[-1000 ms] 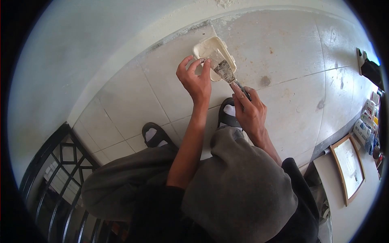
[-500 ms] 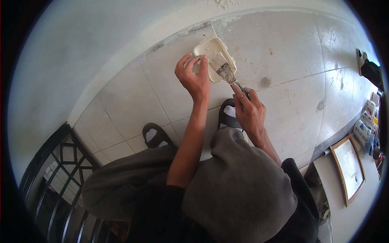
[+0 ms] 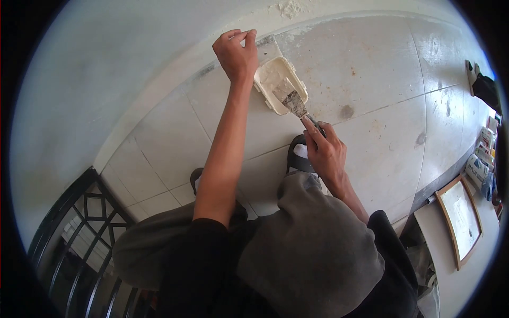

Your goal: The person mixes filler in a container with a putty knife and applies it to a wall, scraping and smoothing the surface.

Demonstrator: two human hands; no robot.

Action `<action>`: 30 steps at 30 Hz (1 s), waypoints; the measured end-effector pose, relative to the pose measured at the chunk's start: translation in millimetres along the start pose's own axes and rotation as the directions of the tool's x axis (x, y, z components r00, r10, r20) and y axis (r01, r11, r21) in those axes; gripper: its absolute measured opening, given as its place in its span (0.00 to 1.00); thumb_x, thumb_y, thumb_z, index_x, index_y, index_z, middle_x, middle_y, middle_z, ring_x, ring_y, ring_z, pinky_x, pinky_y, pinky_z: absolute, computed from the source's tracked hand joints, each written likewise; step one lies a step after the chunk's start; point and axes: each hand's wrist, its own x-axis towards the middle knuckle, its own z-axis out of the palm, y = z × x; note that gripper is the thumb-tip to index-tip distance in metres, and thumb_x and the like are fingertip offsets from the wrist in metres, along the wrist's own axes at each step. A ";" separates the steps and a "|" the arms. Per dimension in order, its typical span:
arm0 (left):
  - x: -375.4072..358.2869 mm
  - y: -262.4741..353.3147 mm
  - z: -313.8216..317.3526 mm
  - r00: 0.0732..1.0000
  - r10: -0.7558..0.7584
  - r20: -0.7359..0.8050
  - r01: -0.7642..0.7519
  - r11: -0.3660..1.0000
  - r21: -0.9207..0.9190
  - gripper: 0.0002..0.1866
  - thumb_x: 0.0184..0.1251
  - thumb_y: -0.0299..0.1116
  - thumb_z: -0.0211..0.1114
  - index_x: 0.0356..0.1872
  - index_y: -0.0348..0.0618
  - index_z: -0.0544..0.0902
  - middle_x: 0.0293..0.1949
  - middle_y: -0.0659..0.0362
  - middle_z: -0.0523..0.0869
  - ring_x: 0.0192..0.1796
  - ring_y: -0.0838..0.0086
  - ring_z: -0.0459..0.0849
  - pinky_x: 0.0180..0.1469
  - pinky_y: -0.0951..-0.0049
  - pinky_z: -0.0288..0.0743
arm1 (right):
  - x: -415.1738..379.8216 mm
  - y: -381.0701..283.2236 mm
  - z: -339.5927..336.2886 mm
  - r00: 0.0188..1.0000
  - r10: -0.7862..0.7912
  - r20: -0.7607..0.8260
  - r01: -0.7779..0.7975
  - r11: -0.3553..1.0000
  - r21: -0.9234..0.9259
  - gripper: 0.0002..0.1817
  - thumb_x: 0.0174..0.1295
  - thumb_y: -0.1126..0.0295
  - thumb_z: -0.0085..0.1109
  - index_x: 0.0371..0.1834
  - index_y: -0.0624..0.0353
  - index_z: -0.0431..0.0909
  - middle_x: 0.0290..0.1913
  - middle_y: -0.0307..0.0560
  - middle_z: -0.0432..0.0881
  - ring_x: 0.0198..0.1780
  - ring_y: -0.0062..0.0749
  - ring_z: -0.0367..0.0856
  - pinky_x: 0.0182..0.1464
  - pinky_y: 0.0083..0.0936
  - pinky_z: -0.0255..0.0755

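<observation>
My right hand (image 3: 327, 153) is wrapped round the handle of a putty knife (image 3: 295, 104). The knife's smeared blade reaches into a cream plastic tub (image 3: 304, 87) that holds off-white paste (image 3: 274, 74). My left hand (image 3: 237, 52) is raised beyond the tub's left side, near the base of the wall. Its thumb and fingertips are pinched together, and whatever may lie between them is too small to make out.
A pale wall (image 3: 95, 69) curves along the left and top, with paste lumps (image 3: 290, 8) near its foot. A black metal grille (image 3: 79, 228) stands lower left. At right are a wood-framed panel (image 3: 461, 220), bags (image 3: 479, 172) and dark footwear (image 3: 485, 90).
My left hand has moved up and left, away from the tub towards the wall. The knife blade and my right hand have stayed nearly in place at the tub.
</observation>
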 end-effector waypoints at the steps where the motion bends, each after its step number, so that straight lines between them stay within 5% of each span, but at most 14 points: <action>1: 2.5 -0.9 -2.1 1.000 0.000 0.003 0.000 1.000 0.000 0.13 0.62 0.41 0.71 0.34 0.40 0.90 0.46 0.56 0.85 0.58 0.59 0.73 0.61 0.62 0.68 | 0.0 -0.2 -0.4 1.000 -0.003 0.000 0.003 1.000 0.003 0.21 0.60 0.73 0.64 0.57 0.46 0.83 0.38 0.47 0.81 0.29 0.41 0.83 0.29 0.34 0.77; 8: 38.8 4.5 -44.0 0.970 0.213 0.121 -0.221 0.973 0.063 0.18 0.62 0.47 0.71 0.33 0.39 0.90 0.43 0.53 0.88 0.50 0.58 0.80 0.55 0.61 0.74 | 2.4 -3.2 -4.0 0.999 0.050 0.022 -0.050 0.999 0.013 0.20 0.60 0.72 0.66 0.57 0.44 0.84 0.40 0.45 0.82 0.30 0.39 0.84 0.29 0.33 0.79; 13: 57.9 10.1 -67.1 0.844 0.365 0.394 -0.406 0.914 0.023 0.18 0.67 0.47 0.66 0.36 0.41 0.90 0.42 0.51 0.88 0.46 0.57 0.83 0.54 0.61 0.75 | 5.8 -8.4 0.2 0.998 0.054 0.041 -0.056 0.998 0.042 0.19 0.61 0.71 0.66 0.57 0.45 0.83 0.39 0.45 0.82 0.30 0.39 0.84 0.29 0.34 0.79; 16: 45.8 11.8 -58.3 0.809 0.343 0.478 -0.331 0.937 -0.111 0.18 0.72 0.44 0.60 0.45 0.38 0.86 0.44 0.44 0.88 0.44 0.52 0.85 0.53 0.59 0.76 | 6.5 -13.0 3.6 0.999 0.042 0.030 -0.044 0.997 0.061 0.19 0.61 0.71 0.65 0.57 0.45 0.83 0.39 0.45 0.82 0.30 0.40 0.84 0.30 0.35 0.78; 19: 34.4 13.9 -43.6 0.811 0.047 0.583 -0.055 0.999 -0.005 0.23 0.75 0.46 0.52 0.60 0.39 0.72 0.46 0.40 0.86 0.45 0.46 0.84 0.54 0.56 0.76 | 5.2 -14.4 2.4 0.998 0.048 0.030 -0.050 0.997 0.058 0.19 0.61 0.71 0.65 0.57 0.45 0.83 0.39 0.45 0.82 0.30 0.40 0.84 0.30 0.35 0.78; 23: 36.3 2.3 -33.3 0.801 0.107 0.589 -0.169 0.984 0.050 0.26 0.75 0.51 0.47 0.61 0.39 0.70 0.50 0.40 0.84 0.48 0.43 0.82 0.56 0.53 0.74 | 1.0 -10.6 0.3 0.997 0.078 0.028 -0.080 0.995 0.058 0.19 0.61 0.71 0.65 0.57 0.44 0.83 0.38 0.45 0.82 0.30 0.40 0.84 0.30 0.35 0.78; 25: 40.4 2.3 -31.3 0.832 -0.048 0.553 0.039 0.999 0.028 0.27 0.76 0.53 0.43 0.61 0.41 0.70 0.51 0.41 0.82 0.50 0.42 0.80 0.56 0.51 0.72 | -0.9 -6.5 2.9 0.998 0.056 0.006 -0.057 0.996 0.070 0.19 0.61 0.70 0.64 0.57 0.44 0.82 0.38 0.47 0.81 0.30 0.43 0.84 0.28 0.35 0.78; 30: 42.1 3.6 -26.5 0.821 -0.062 0.567 0.026 0.997 0.072 0.30 0.75 0.57 0.39 0.61 0.43 0.69 0.51 0.41 0.82 0.52 0.43 0.79 0.57 0.51 0.72 | 2.2 -8.6 3.4 0.997 0.068 0.030 -0.070 0.995 0.070 0.19 0.61 0.70 0.64 0.57 0.44 0.83 0.38 0.47 0.81 0.29 0.43 0.84 0.29 0.35 0.78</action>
